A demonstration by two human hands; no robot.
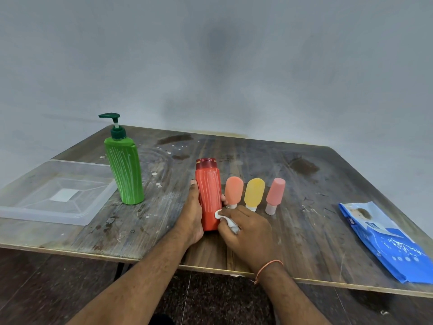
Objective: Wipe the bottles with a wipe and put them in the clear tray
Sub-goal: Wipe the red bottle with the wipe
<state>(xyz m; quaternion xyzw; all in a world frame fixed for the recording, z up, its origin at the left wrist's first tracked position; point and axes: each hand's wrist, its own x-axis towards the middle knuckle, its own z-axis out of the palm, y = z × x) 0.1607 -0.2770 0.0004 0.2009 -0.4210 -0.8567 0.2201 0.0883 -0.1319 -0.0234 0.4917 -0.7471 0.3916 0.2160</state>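
A red bottle [209, 193] with a red cap stands upright at the middle of the table. My left hand [191, 214] grips it from the left, thumb up its side and fingertips showing on its right. My right hand [246, 227] pinches a crumpled white wipe [226, 219] against the bottle's lower right side. A green pump bottle [124, 170] stands to the left. An orange tube [233, 192], a yellow tube [253, 193] and a pink tube [274, 194] stand in a row to the right. The clear tray [30, 214] sits at the far left with nothing in it.
A blue pack of wipes [386, 240] lies at the table's right edge. The wooden table [304, 231] is stained and ends near my arms at the front edge. A grey wall rises behind the table.
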